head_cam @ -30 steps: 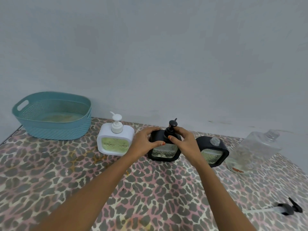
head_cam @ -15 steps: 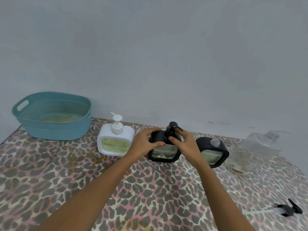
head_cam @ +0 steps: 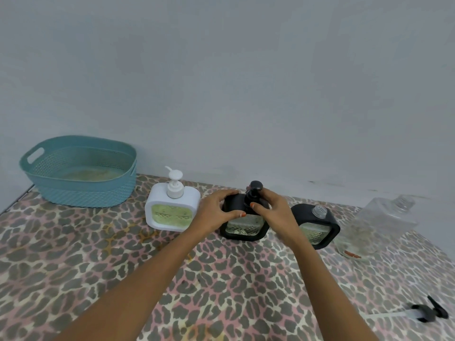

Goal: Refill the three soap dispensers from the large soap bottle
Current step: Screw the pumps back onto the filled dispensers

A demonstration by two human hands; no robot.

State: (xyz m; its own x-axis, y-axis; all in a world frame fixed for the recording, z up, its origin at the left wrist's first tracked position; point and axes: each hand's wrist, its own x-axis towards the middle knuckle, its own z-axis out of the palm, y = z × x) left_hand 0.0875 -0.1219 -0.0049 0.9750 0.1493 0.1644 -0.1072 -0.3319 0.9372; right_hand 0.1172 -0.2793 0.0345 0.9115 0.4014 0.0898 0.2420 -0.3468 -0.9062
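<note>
Gripping black dispenser [head_cam: 242, 223], green soap inside, pump [head_cam: 253, 194] on.

Left hand [head_cam: 216, 210], right hand [head_cam: 273, 209] on dispenser [head_cam: 243, 227]

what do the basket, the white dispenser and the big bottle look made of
Basket: teal plastic, matte; moulded weave texture and perforated walls. White dispenser: smooth white plastic shell, slight sheen, with a clear window showing green soap. Bottle: transparent, probably clear plastic, though glass can't be ruled out; see-through walls and a threaded neck.
</note>
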